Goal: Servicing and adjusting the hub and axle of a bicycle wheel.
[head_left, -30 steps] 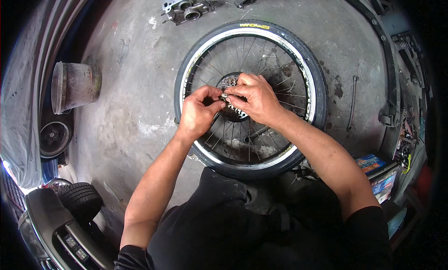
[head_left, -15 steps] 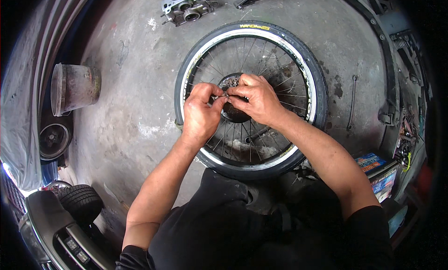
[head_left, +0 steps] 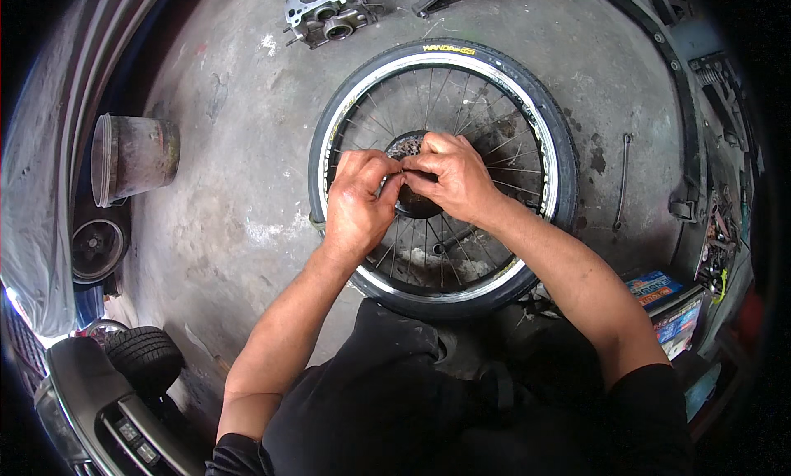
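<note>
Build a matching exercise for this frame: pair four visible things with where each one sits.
Things:
1. black spoked wheel with silver rim
2. grey metal bucket lying on its side
3. grey metal engine part
4. black treaded car tyre

Places:
A. lower left, beside a car bumper
B. top, beyond the wheel
C. centre, flat on the concrete floor under both hands
D. left of the wheel

Pairs: 1-C, 2-D, 3-B, 4-A

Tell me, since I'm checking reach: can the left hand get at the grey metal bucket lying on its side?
Probably yes: the left hand has bare concrete floor between it and the bucket.
</note>
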`<state>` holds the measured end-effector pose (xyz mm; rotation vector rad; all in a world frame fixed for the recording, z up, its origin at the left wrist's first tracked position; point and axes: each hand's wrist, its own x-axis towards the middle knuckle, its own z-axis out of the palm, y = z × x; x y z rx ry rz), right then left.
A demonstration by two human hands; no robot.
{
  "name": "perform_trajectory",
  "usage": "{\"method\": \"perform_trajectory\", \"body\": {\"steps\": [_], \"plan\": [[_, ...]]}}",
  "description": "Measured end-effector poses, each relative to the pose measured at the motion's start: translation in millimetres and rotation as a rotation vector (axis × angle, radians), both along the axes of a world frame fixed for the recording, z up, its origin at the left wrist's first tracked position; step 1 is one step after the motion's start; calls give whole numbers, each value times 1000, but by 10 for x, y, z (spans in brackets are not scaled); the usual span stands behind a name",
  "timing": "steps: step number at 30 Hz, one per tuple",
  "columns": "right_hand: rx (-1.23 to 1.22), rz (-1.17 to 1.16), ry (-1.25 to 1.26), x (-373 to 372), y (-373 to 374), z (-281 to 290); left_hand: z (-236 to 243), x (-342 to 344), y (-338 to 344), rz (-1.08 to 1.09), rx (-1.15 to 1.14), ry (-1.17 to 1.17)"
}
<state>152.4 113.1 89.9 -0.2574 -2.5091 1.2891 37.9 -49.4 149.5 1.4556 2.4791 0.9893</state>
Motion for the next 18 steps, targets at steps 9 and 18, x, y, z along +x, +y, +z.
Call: {"method": "perform_trajectory", "body": {"steps": [9,18], "plan": [[5,0,1,1,0,4,-107,82,-29,130,131,-415],[5,0,24,0,9,-25,-36,96,-33,177,17,-225]]}}
